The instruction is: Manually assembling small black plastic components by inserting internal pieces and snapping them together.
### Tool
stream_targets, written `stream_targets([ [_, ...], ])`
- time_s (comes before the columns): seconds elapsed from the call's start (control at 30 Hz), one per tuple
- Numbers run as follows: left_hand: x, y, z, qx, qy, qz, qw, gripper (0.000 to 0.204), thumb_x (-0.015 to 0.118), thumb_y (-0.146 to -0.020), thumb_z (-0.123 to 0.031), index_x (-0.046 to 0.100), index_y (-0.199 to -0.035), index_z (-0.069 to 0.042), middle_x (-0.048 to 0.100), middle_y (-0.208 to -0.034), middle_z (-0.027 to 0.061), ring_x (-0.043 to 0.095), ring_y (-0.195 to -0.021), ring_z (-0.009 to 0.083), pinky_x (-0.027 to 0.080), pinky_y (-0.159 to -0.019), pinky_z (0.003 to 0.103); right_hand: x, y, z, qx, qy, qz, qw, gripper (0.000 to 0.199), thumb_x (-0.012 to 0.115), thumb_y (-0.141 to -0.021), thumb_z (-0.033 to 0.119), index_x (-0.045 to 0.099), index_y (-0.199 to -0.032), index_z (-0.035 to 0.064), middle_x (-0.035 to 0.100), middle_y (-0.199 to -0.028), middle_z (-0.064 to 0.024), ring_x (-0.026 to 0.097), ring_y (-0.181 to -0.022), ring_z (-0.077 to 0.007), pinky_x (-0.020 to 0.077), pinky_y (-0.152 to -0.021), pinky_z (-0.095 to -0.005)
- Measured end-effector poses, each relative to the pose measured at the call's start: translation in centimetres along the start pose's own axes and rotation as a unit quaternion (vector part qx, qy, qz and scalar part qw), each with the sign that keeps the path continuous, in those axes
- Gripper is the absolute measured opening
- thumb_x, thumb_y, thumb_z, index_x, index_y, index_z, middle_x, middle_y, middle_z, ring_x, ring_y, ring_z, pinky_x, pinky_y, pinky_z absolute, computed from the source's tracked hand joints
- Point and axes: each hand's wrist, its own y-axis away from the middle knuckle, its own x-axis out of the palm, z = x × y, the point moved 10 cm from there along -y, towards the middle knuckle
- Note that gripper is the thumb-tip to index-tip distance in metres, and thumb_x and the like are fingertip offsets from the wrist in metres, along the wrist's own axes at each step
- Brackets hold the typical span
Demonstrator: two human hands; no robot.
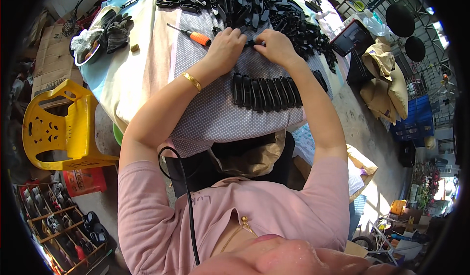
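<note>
My left hand (229,48) and my right hand (275,47) are close together over the dotted cloth, at the near edge of a big heap of black plastic parts (245,5). Between them a small black plastic part (250,43) shows, with the fingers of both hands closed on it; the fingers hide most of it. A screwdriver (199,38) with an orange handle lies left of my left hand. Nearer to me, a row of long black plastic pieces (267,94) stands side by side, partly behind my right forearm.
A bowl (87,59) and dark gloves (117,32) rest at the table's left. Beyond that edge stands a yellow plastic chair (63,128). A screen device (351,37) sits at the right edge, near brown sacks (387,84) and a blue crate (413,120). An open paper bag (249,160) is below the table's front edge.
</note>
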Motion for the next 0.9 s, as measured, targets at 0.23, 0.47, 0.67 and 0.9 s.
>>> stream_targets([
  [0.23,-0.6,1.2,3.1,-0.180,0.220,-0.004,0.959,0.016,0.053,-0.077,-0.003,0.053,-0.093,0.000,0.060,-0.090,0.0168,0.058,-0.086,0.0310,0.047,-0.072,0.034,-1.7,1.3,2.0,-0.008,-0.019,-0.005,1.000,0.014,0.062,-0.073,0.015,0.060,-0.081,0.0047,0.062,-0.080,-0.0139,0.061,-0.079,-0.0316,0.0488,-0.072,-0.0383],
  [0.47,3.0,2.3,-0.1,-0.327,0.758,0.126,0.550,0.037,0.049,-0.089,-0.014,0.042,-0.123,-0.004,0.057,-0.110,0.0147,0.060,-0.093,0.0195,0.050,-0.074,0.028,-6.3,6.3,-0.6,0.113,-0.507,-0.208,0.829,0.020,0.055,-0.085,0.004,0.061,-0.104,-0.0018,0.062,-0.080,-0.0042,0.059,-0.067,-0.0080,0.0510,-0.061,-0.0221],
  [0.67,2.5,2.2,-2.7,-0.273,0.857,0.156,0.409,0.035,0.043,-0.092,-0.016,0.042,-0.123,-0.001,0.056,-0.106,0.0139,0.060,-0.088,0.0220,0.050,-0.073,0.029,-6.5,8.3,1.2,0.103,-0.540,-0.245,0.799,0.019,0.060,-0.084,0.009,0.063,-0.100,-0.0010,0.063,-0.076,-0.0040,0.057,-0.062,-0.0074,0.0487,-0.058,-0.0200],
  [0.9,1.2,1.7,-4.6,-0.226,0.860,0.180,0.420,0.040,0.043,-0.093,-0.017,0.037,-0.128,0.000,0.055,-0.101,0.0100,0.059,-0.088,0.0203,0.051,-0.073,0.030,-8.1,9.9,1.2,0.066,-0.418,-0.374,0.825,0.012,0.063,-0.082,0.010,0.063,-0.088,-0.0011,0.061,-0.069,-0.0023,0.055,-0.059,-0.0072,0.0452,-0.055,-0.0193],
])
